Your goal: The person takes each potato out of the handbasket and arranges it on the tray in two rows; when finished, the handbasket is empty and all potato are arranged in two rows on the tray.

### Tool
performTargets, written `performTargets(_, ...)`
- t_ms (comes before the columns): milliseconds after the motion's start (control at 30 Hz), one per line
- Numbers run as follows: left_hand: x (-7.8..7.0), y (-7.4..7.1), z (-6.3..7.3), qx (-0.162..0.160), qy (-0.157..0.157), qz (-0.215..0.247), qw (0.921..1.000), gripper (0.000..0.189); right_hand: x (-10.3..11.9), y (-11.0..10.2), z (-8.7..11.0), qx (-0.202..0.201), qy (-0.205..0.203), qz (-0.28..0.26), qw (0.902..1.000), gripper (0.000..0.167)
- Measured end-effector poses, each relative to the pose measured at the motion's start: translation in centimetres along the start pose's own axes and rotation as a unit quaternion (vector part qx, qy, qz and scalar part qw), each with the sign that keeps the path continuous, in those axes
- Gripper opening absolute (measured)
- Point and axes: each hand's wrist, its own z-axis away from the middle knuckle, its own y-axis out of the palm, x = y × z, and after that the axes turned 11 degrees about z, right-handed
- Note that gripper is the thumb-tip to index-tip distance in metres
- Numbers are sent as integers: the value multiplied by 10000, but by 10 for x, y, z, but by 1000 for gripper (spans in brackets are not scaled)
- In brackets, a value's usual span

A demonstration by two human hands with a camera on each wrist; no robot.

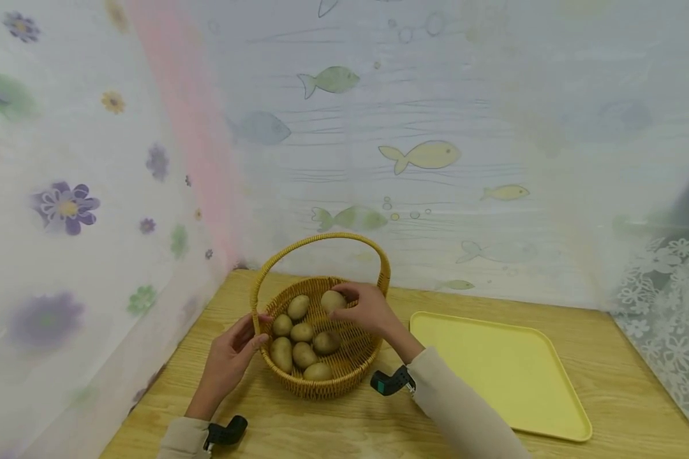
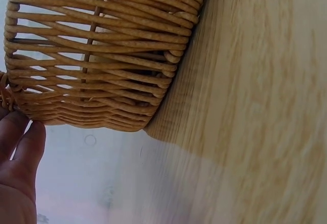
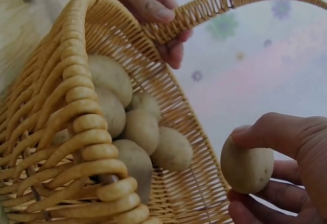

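Observation:
A wicker basket (image 1: 344,382) with a tall arched handle (image 1: 321,237) stands on the table, and several potatoes (image 1: 302,332) lie in it. On its left side my left hand (image 1: 229,357) grips the foot of the handle at the rim; the right wrist view shows the thumb on one side and fingers on the other. My right hand (image 1: 370,312) pinches one potato (image 3: 247,165) between thumb and fingers, over the far right part of the basket. In the left wrist view only a few fingertips (image 2: 31,142) show beside the woven wall (image 2: 102,55).
To the right of the basket a yellow tray (image 1: 494,370) lies flat on the wooden table (image 1: 321,427). Pale sheets printed with fish (image 1: 430,155) and flowers (image 1: 67,207) hang behind and to the left. A lace-patterned cloth (image 1: 666,306) is at the right.

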Motion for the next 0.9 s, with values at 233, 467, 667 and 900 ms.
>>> performTargets(233,1,-1,0,-47,-35,55,10000,40,3,-7,4,5,64,-94,9999,53)
performTargets(467,3,-1,0,-76,-146,270,9995,39,3,-15,12,-104,37,-281,9995,50)
performTargets(667,4,0,1,-132,-58,215,9997,40,-3,-16,17,-187,-16,-289,9994,48)
performTargets(900,4,0,1,-181,-116,188,9996,41,-4,-21,25,-178,145,-473,9986,48)
